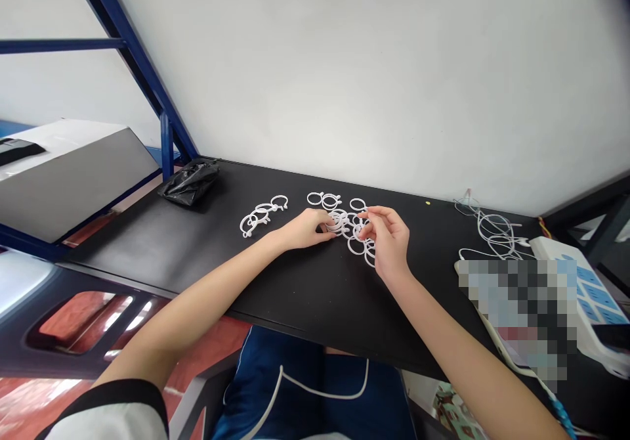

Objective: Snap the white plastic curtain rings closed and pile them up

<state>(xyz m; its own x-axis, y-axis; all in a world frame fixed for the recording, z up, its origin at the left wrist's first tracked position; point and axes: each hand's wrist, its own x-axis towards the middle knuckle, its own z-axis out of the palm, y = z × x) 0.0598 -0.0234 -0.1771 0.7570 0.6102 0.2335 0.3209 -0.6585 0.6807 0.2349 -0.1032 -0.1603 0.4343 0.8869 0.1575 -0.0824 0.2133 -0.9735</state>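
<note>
A heap of white plastic rings [352,228] lies in the middle of the black table [197,256]. My left hand [306,228] rests on the table at the heap's left edge, fingers curled onto a small stack of rings. My right hand [388,242] hovers over the heap's right side, thumb and forefinger pinched on one white ring. A smaller cluster of rings [260,215] lies apart to the left. Two or three single rings [325,199] lie just behind the heap.
A crumpled black plastic bag [189,182] sits at the table's far left corner. White cables [492,230] and a white device [585,295] occupy the right end. A blue metal frame [147,79] rises behind on the left. The white wall stands right behind the table.
</note>
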